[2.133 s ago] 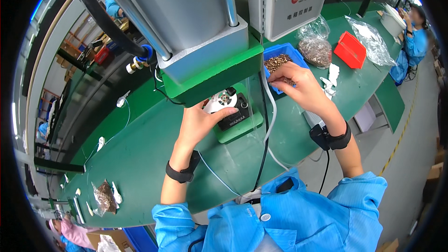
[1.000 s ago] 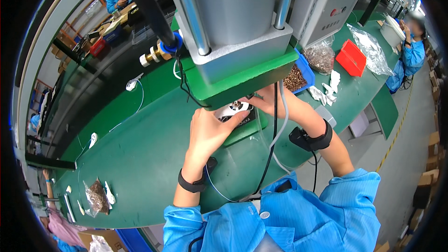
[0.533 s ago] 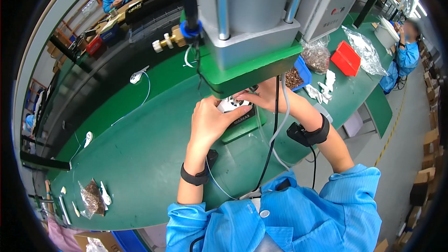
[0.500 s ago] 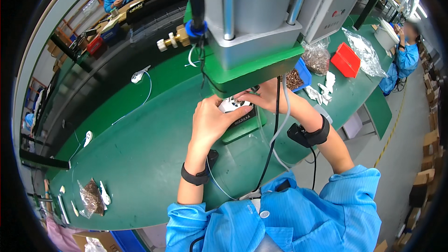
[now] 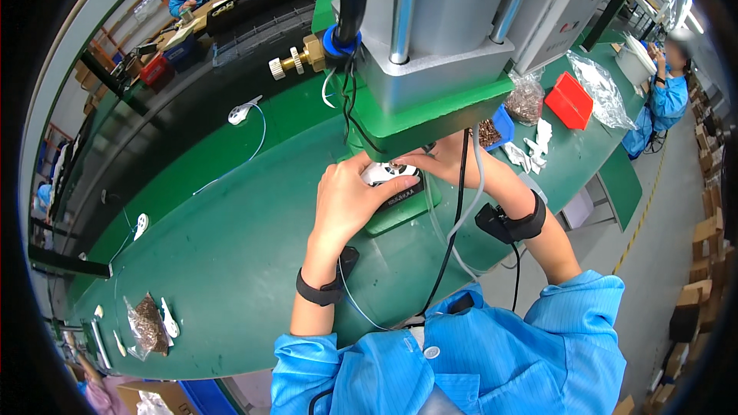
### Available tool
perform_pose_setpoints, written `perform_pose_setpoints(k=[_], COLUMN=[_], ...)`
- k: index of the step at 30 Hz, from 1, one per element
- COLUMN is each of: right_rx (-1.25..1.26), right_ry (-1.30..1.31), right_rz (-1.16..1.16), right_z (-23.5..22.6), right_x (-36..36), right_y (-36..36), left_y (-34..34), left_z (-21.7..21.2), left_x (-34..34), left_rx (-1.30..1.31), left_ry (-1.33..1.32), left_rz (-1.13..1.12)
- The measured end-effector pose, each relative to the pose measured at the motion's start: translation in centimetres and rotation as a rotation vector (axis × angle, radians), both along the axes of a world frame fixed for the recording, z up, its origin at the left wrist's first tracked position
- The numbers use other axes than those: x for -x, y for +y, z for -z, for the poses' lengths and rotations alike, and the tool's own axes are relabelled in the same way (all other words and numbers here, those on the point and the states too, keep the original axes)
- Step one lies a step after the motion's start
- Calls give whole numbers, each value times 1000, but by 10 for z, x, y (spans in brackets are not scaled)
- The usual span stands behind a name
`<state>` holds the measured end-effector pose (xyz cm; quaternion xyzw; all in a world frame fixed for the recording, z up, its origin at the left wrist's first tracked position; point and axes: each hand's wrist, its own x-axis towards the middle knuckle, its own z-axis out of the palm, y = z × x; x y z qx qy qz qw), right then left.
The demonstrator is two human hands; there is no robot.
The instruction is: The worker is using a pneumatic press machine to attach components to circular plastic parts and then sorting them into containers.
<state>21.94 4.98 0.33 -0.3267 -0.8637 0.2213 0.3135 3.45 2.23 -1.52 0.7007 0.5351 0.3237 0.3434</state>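
Under the green head of a press [image 5: 430, 119], my two hands meet over a white plastic part with dark openings [image 5: 378, 174]. My left hand [image 5: 344, 194] curls round its left side, with the thumb stretched along the front edge. From the right, my right hand [image 5: 442, 160] brings its thumb and fingertips together on top of the part. A small brass-coloured bit shows at those fingertips, too small to make out. The part sits at a black block [image 5: 405, 194] on a green base [image 5: 400, 220]. The press head hides some of my right fingers.
A blue bin [image 5: 503, 124] of small brass-coloured pieces, a red bin [image 5: 569, 100] and plastic bags stand at the right. A black cable [image 5: 453, 238] and clear tubes hang beside my right forearm. White corded parts [image 5: 240, 113] lie at the left. Two co-workers sit farther off.
My view has shifted slightly, and the press sits a little farther right in it. The far white corded part appears farther right and up. Both hands keep nearly the same hold.
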Motion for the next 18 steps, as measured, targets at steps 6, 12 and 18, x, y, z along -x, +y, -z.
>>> perform_pose_setpoints(k=[6,12,18], right_rx=[90,27,-273], right_ry=[49,-88,99], right_rz=[-26,76,705], right_z=[-2,0,15], right_x=[-1,-18,-110], right_y=[-3,-7,-66], left_y=[0,-5,-13], left_z=[4,-17,-23], left_x=[-1,4,21], left_rx=[-104,-6,142], left_ry=[-53,84,175], left_rz=[-23,4,67])
